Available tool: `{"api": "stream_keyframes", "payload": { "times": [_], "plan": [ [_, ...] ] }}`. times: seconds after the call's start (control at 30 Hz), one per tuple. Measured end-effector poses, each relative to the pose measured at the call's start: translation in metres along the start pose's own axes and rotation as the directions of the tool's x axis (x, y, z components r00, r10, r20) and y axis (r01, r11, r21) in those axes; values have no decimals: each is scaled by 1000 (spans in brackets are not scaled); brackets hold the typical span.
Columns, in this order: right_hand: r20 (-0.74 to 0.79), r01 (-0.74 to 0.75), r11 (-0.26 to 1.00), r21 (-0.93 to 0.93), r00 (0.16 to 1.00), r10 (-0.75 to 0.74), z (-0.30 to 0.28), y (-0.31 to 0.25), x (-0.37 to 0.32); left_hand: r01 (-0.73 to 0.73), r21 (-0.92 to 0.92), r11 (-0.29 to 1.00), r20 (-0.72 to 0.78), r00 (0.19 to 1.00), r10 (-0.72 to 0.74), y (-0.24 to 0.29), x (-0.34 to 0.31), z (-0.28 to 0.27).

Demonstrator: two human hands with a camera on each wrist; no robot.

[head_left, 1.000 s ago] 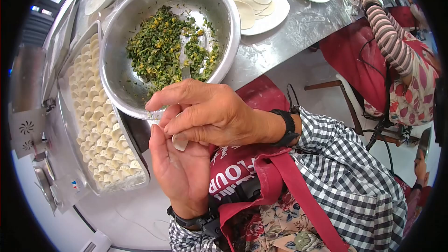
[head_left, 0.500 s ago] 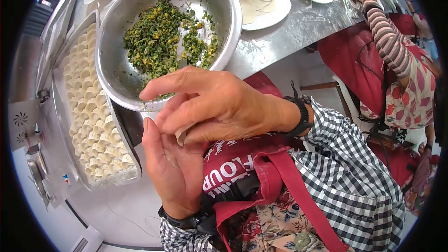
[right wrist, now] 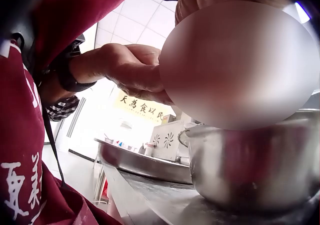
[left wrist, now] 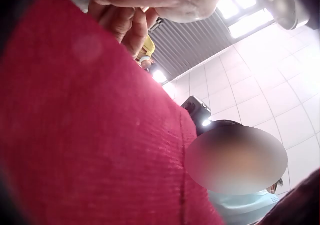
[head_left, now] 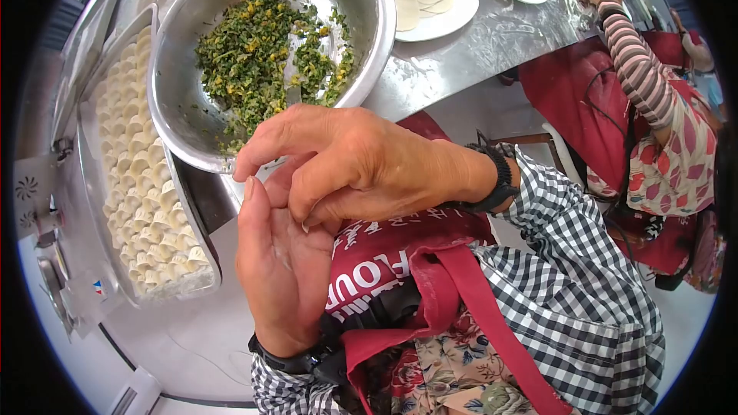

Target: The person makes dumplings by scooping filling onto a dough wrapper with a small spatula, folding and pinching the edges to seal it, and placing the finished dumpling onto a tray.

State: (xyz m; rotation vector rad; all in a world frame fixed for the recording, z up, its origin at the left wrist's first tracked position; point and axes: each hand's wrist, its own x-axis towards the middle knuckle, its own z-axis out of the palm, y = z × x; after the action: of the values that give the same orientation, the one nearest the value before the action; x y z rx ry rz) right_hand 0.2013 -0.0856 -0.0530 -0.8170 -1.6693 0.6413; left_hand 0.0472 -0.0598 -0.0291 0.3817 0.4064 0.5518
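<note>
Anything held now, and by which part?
A pale dough piece, pinched in the right hand; only an edge shows, so the pinched part can't be told.

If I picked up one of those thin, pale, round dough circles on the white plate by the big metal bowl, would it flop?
Probably! The thin, pale, round dough circles look soft, so one might droop. Being so thin, it's likely light and could tear if pulled. They overlap, so a neighbour might slide or come along too.

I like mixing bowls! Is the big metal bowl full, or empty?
Neither: the metal bowl is partly filled. Chopped green and yellow filling covers some, with bare metal showing.
</note>
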Motion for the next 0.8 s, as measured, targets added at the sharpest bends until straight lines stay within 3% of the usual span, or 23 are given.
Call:
{"api": "stream_keyframes", "payload": {
  "times": [0.1, 0.17, 0.27, 0.43, 0.53, 0.8],
  "plan": [
    [21, 12, 997, -80, 1000, -10, -2, -1, 0, 38, 44, 998, -70, 997, -35, 1, -1, -2],
    [35, 8, 998, -56, 999, -6, 0, -2, 1, 68, -68, 995, -77, 994, -73, 2, -2, -4],
    [66, 12, 1000, -20, 998, -11, 0, 0, 0, 102, 69, 992, -131, 987, -92, 2, 0, -2],
    [97, 17, 1000, -20, 995, -15, -3, 2, -2, 106, 11, 994, -150, 983, -104, 0, -1, -1],
    [150, -63, 998, -22, 987, 66, -4, -3, 0, 137, 3, 991, -151, 979, -135, 1, -2, -8],
    [169, 93, 995, -42, 982, -85, -7, 2, 4, 115, 31, 993, -135, 985, -110, 3, -1, -1]
  ]
}}
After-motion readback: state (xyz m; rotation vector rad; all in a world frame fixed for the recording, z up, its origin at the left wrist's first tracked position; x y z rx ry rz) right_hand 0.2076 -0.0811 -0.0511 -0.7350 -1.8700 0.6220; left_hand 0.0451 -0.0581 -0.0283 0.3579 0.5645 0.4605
